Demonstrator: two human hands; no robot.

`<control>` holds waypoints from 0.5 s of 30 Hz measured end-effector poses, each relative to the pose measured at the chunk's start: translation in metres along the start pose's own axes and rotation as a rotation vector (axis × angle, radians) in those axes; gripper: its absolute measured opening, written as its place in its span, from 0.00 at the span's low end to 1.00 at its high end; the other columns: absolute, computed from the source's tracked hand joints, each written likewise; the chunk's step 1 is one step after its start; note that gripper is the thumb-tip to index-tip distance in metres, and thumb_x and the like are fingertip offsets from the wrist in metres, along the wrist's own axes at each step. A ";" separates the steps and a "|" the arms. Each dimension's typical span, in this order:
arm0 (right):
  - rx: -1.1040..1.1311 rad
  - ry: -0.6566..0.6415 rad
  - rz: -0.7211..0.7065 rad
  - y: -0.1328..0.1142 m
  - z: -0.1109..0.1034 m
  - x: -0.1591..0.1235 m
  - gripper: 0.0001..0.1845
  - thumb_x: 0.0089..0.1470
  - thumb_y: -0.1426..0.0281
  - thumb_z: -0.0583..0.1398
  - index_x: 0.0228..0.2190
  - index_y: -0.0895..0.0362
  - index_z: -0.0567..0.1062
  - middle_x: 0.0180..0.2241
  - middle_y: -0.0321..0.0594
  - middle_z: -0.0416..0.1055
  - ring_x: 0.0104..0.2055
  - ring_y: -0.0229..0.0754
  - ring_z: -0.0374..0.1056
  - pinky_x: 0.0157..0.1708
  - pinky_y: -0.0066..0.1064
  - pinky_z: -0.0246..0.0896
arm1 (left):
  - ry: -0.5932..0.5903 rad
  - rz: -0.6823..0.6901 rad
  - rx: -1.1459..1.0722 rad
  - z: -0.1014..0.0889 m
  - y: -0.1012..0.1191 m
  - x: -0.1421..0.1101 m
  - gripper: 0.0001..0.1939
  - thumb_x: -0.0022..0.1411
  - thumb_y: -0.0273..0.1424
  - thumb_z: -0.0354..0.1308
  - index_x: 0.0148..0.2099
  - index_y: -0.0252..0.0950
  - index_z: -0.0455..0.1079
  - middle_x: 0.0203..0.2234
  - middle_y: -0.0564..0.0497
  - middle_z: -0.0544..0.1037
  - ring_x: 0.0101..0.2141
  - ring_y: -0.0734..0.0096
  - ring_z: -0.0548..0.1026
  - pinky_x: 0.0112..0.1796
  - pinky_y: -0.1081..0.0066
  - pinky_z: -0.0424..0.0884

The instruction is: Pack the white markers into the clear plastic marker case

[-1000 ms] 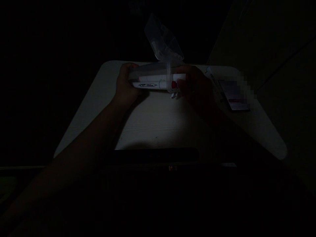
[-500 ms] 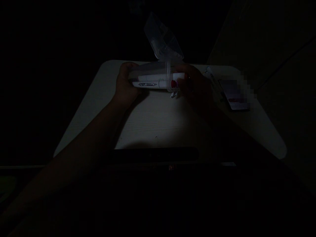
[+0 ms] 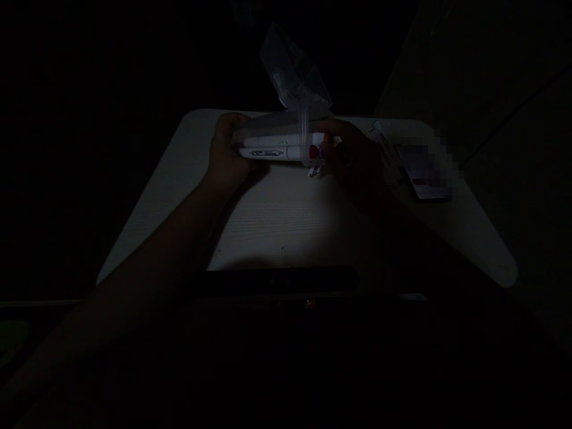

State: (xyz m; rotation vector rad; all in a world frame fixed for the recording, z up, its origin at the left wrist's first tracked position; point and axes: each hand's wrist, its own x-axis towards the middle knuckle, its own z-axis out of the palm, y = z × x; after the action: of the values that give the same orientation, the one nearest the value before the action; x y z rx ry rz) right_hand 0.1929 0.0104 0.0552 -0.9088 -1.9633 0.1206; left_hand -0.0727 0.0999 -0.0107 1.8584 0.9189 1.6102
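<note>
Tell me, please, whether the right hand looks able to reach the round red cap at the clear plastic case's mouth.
Likely yes: the right hand is beside the red cap, and the raised clear lid leaves access.

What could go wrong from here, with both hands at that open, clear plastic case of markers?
The white plastic markers might slide out of the open mouth if the left hand tips the clear plastic case. Its raised clear lid could swing down onto the right hand. That hand is in deep shadow, so a poor grip could go unseen.
</note>
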 end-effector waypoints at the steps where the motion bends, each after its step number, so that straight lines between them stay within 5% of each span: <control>1: -0.009 -0.005 0.009 0.000 0.000 0.000 0.18 0.64 0.62 0.52 0.50 0.52 0.75 0.50 0.40 0.78 0.44 0.42 0.77 0.51 0.42 0.75 | -0.008 -0.005 0.002 0.000 0.000 0.000 0.39 0.38 0.26 0.78 0.49 0.43 0.60 0.41 0.53 0.76 0.35 0.70 0.75 0.34 0.68 0.72; 10: -0.025 -0.031 0.127 -0.003 -0.002 0.000 0.14 0.65 0.64 0.56 0.49 0.45 0.76 0.48 0.38 0.79 0.45 0.43 0.77 0.50 0.40 0.75 | 0.022 -0.016 -0.072 0.005 0.010 0.001 0.41 0.29 0.14 0.73 0.46 0.41 0.63 0.37 0.56 0.76 0.31 0.77 0.71 0.30 0.74 0.68; 15: -0.059 -0.058 0.112 -0.005 -0.003 0.001 0.16 0.64 0.64 0.54 0.50 0.48 0.76 0.49 0.39 0.79 0.46 0.44 0.77 0.51 0.41 0.75 | 0.008 -0.005 -0.056 0.003 0.008 0.001 0.41 0.30 0.16 0.74 0.48 0.40 0.62 0.38 0.54 0.75 0.32 0.75 0.71 0.33 0.72 0.70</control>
State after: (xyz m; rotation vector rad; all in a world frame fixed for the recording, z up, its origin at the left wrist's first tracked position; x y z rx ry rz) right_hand 0.1923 0.0066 0.0593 -1.0651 -1.9783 0.1559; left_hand -0.0680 0.0960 -0.0046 1.8119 0.8725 1.6252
